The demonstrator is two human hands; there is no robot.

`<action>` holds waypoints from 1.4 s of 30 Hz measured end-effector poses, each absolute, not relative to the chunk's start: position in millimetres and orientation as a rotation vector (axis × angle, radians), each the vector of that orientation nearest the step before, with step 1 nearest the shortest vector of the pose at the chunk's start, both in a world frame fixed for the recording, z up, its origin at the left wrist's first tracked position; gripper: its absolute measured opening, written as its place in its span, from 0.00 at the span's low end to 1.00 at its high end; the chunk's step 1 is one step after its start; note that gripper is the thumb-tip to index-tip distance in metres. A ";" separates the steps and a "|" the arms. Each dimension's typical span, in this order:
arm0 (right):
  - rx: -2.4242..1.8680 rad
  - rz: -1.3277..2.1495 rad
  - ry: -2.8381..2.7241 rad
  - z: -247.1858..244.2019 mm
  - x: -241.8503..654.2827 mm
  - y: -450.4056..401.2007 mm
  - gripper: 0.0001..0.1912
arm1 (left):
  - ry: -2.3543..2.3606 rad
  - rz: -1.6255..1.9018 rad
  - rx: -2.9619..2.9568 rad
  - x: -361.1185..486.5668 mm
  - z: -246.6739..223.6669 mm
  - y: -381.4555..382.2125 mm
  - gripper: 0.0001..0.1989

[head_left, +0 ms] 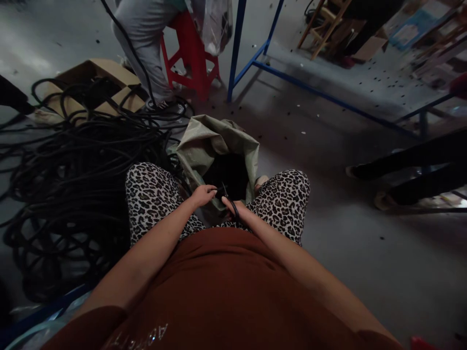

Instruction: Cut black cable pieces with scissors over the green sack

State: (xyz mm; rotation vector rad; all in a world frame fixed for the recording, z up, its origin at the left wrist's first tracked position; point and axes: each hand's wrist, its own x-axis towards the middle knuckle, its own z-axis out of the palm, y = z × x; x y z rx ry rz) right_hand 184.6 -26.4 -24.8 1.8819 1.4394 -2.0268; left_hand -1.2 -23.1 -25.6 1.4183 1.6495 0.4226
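Scissors [225,193] clamped in right hand [232,206] | left hand [203,195] pinching probable cord [216,189] | sack [199,138] below

The single view looks from the wearer's head, forward and steeply down over the brown shirt [226,287], close above the lap, with the open sack [188,150] mid-frame and the floor [339,233] farther out.

Sack contents [230,171] too dark to tell, grey-trousered person [140,36] cut off above
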 end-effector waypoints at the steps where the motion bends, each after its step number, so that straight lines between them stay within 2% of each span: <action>1: 1.888 -2.039 1.428 -23.9 184.5 -27.1 0.30 | 1.640 0.423 1.416 -0.9 -25.2 -23.3 0.18; 6: 1.913 -2.129 1.390 -14.0 183.0 -28.5 0.28 | 1.627 0.467 1.398 -0.6 -24.9 -24.6 0.19; 12: 2.084 -2.045 1.348 -1.2 182.4 -24.7 0.25 | 1.696 0.454 1.422 -2.9 -29.8 -26.9 0.16; 25: 2.039 -1.860 1.431 -16.1 186.1 -24.5 0.24 | 1.757 0.340 1.474 -4.5 -24.6 -27.9 0.14; 31: 2.052 -1.938 1.370 -14.9 185.6 -23.5 0.25 | 1.824 0.443 1.459 -7.2 -26.2 -26.5 0.14; 36: 1.896 -2.092 1.285 -9.3 182.9 -25.9 0.27 | 1.872 0.581 1.406 -11.5 -27.7 -23.5 0.14; 42: 1.875 -2.109 1.310 -9.5 181.7 -26.4 0.28 | 1.767 0.547 1.419 -7.4 -26.8 -25.2 0.16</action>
